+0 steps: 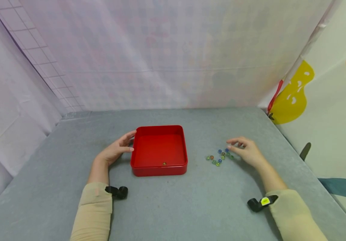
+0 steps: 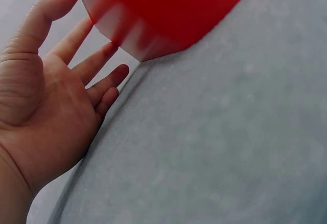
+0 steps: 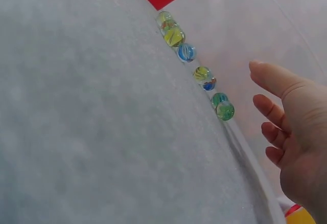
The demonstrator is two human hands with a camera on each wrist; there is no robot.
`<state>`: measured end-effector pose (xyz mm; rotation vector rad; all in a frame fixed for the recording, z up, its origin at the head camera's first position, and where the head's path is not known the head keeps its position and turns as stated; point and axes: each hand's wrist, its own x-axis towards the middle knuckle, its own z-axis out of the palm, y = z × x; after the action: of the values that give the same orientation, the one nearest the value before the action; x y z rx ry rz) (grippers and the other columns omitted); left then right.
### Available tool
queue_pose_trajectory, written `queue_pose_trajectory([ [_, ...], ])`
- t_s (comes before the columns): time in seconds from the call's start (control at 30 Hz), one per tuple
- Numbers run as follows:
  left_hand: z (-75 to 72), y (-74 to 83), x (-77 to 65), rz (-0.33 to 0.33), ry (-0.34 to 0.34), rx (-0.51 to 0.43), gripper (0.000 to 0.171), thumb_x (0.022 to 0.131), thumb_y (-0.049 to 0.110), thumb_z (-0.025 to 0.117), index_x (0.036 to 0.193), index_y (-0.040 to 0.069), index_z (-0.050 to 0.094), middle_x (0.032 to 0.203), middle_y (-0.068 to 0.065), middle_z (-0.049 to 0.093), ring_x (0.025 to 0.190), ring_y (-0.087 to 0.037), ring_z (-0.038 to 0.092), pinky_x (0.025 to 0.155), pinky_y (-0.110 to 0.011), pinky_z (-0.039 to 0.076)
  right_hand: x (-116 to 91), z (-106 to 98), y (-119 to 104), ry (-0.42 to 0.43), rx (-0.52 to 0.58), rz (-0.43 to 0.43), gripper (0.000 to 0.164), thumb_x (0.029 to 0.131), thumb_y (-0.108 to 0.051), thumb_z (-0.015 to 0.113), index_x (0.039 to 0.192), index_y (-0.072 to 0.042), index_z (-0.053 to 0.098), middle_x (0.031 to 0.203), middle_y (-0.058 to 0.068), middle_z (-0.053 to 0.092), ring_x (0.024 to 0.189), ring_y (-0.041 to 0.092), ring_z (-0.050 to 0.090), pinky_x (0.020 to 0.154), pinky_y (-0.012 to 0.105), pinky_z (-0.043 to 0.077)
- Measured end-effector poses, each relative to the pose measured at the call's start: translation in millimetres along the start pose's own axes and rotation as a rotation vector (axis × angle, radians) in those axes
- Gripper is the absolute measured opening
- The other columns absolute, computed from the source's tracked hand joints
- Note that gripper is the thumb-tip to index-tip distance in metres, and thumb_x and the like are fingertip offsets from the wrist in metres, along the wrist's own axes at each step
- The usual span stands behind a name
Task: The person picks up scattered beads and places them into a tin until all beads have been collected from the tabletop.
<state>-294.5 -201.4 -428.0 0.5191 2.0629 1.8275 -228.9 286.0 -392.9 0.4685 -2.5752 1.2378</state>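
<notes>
A square red tray [image 1: 159, 170] with raised walls stands on the grey table, with one small marble [image 1: 164, 163] inside by its near wall. My left hand [image 1: 117, 150] touches the tray's left side, thumb and fingertips against the wall, fingers mostly straight in the left wrist view. To the right of the tray lies a loose group of glass marbles [image 1: 218, 164], blue, green, yellow and orange. My right hand [image 1: 246, 152] hovers at the right edge of that group, fingers loosely bent. Nothing shows between its thumb and fingers in the right wrist view, where the marbles [image 3: 187, 52] sit beyond the fingertips.
The grey table [image 1: 166, 211] reaches back to a pale hanging cloth [image 1: 173, 53]. White cloth with yellow and teal shapes [image 1: 290, 97] hangs along the right side. A black wrist camera [image 1: 117, 192] is strapped to the left sleeve, another camera [image 1: 255, 205] to the right.
</notes>
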Motion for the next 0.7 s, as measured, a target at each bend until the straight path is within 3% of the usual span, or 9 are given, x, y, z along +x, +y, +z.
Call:
queue_pose_trajectory([
  [0.07, 0.0, 0.4, -0.3, 0.0, -0.003, -0.001, 0.07, 0.091, 0.003, 0.059, 0.152, 0.013, 0.025, 0.156, -0.009, 0.021, 0.139, -0.031, 0.019, 0.106, -0.057, 0.022, 0, 1, 3, -0.007, -0.008, 0.011, 0.02, 0.088, -0.001, 0.067, 0.106, 0.009, 0.067, 0.099, 0.024, 0.064, 0.086, 0.027, 0.05, 0.072, 0.028, 0.038],
  [0.3, 0.0, 0.4, -0.1, 0.006, -0.008, -0.005, 0.07, 0.091, 0.003, 0.058, 0.152, 0.012, 0.024, 0.156, -0.01, 0.021, 0.139, -0.032, 0.019, 0.106, -0.058, 0.021, 8, 8, 56, -0.021, -0.023, 0.053, 0.024, 0.088, -0.014, 0.071, 0.108, -0.001, 0.07, 0.098, 0.012, 0.066, 0.08, 0.014, 0.05, 0.066, 0.026, 0.04],
  [0.7, -0.5, -1.8, 0.9, 0.002, 0.005, 0.001, 0.07, 0.091, 0.003, 0.059, 0.152, 0.013, 0.025, 0.156, -0.009, 0.022, 0.139, -0.032, 0.019, 0.107, -0.058, 0.019, 7, 11, 63, -0.041, -0.041, 0.08, 0.026, 0.088, -0.017, 0.071, 0.108, -0.001, 0.07, 0.098, 0.012, 0.065, 0.082, 0.017, 0.049, 0.069, 0.026, 0.039],
])
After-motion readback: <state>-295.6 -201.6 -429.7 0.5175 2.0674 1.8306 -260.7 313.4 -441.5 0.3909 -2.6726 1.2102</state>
